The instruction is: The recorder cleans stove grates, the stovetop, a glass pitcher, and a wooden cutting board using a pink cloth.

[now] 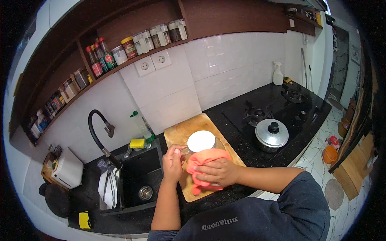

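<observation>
A clear jar with a white lid (201, 141) is held over a wooden cutting board (187, 125). My left hand (173, 162) grips its handle, with the fingers wrapped around it. Against the near side of the jar, my right hand (217, 173) presses a bunched orange cloth (208, 155); part of the cloth hangs down over the board. The cloth and hand hide the lower part of the jar.
To the left is a black sink (141, 171) with a black faucet (96, 138), a yellow sponge (137, 143) and a green-capped bottle (141, 122). Right of the board, a lidded pot (272, 134) stands by the gas hob (258, 113). A shelf (150, 52) with jars runs above.
</observation>
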Motion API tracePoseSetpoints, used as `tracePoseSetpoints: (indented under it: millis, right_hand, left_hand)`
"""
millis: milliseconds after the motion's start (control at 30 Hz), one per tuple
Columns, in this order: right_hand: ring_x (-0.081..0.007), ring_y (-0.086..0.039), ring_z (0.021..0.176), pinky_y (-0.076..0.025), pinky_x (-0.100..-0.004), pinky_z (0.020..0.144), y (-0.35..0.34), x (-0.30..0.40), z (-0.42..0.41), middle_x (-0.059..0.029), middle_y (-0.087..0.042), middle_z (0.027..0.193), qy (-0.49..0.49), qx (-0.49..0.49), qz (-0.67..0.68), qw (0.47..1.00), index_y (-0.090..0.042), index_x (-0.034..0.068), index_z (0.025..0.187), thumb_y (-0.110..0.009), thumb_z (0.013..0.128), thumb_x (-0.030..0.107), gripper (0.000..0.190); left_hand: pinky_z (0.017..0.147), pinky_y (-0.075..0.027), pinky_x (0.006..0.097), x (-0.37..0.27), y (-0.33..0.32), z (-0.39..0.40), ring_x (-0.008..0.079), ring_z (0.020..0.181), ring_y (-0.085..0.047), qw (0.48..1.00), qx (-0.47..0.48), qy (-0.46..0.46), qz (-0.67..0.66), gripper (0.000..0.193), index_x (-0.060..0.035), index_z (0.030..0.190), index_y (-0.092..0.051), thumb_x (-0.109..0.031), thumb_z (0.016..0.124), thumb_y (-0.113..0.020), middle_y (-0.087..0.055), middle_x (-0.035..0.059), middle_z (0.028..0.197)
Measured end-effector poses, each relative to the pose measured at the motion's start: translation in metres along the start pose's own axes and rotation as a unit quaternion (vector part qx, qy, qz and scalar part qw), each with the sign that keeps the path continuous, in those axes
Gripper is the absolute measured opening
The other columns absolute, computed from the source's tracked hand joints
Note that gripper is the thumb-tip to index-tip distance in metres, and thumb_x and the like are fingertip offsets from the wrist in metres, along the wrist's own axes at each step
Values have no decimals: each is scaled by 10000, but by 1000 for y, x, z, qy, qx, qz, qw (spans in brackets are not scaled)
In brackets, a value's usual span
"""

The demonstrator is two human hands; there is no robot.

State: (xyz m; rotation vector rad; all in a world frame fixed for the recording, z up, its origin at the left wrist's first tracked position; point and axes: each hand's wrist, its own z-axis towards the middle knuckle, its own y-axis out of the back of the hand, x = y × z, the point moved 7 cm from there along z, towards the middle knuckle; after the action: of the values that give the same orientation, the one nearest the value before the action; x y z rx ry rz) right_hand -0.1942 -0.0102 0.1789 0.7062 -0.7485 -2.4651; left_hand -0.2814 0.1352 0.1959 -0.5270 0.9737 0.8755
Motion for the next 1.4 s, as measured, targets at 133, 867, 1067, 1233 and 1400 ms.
tracePoseSetpoints:
  millis: [133, 867, 1067, 1233, 1400]
  right_hand:
    - [-178, -498, 1030, -375, -397, 876, 7, -18, -22, -11, -512, 1223, -34, -77, 48, 995, -590, 181, 1053, -639, 701, 323, 383]
    - [-194, -525, 748, -434, -311, 636, -134, -159, -74, -64, -549, 850, -570, -158, 612, 525, -564, 82, 837, -563, 841, 251, 169]
    - [-243, -579, 888, -471, -326, 765, -102, -143, -75, -122, -595, 1071, -544, 106, 536, 637, -554, 24, 1049, -463, 861, 337, 376]
    - [-269, -563, 1017, -422, -365, 927, -36, -150, -54, -87, -615, 1055, -538, -253, 736, 325, -546, 44, 1090, -560, 813, 296, 374]
    - [-247, -609, 939, -491, -371, 842, -43, -146, -14, -121, -582, 1090, -385, 53, 618, 683, -523, 65, 1144, -577, 852, 268, 360]
  left_hand:
    - [458, -280, 192, 4, -1, 2, 25, 518, -369, 1000, 10, -9, -19, 250, -22, 916, -577, -213, 946, -419, -464, -41, 608]
    - [454, -252, 194, -1, -1, -1, 13, 502, -330, 995, -50, -51, 69, 226, -41, 858, -519, -220, 950, -417, -403, -66, 589]
    - [602, -421, 267, -18, 2, -4, 145, 664, -522, 976, -42, -55, 206, 217, -14, 968, -543, -209, 923, -461, -516, 43, 717]
    - [1066, -202, 475, -92, -33, 7, 325, 1240, -375, 858, 72, -162, 482, 480, -57, 1279, -430, -283, 862, -507, -455, 168, 1277]
    - [1086, -70, 564, -88, -89, 29, 320, 1318, -284, 763, 130, -231, 589, 496, -88, 1281, -460, -316, 844, -509, -416, 126, 1347]
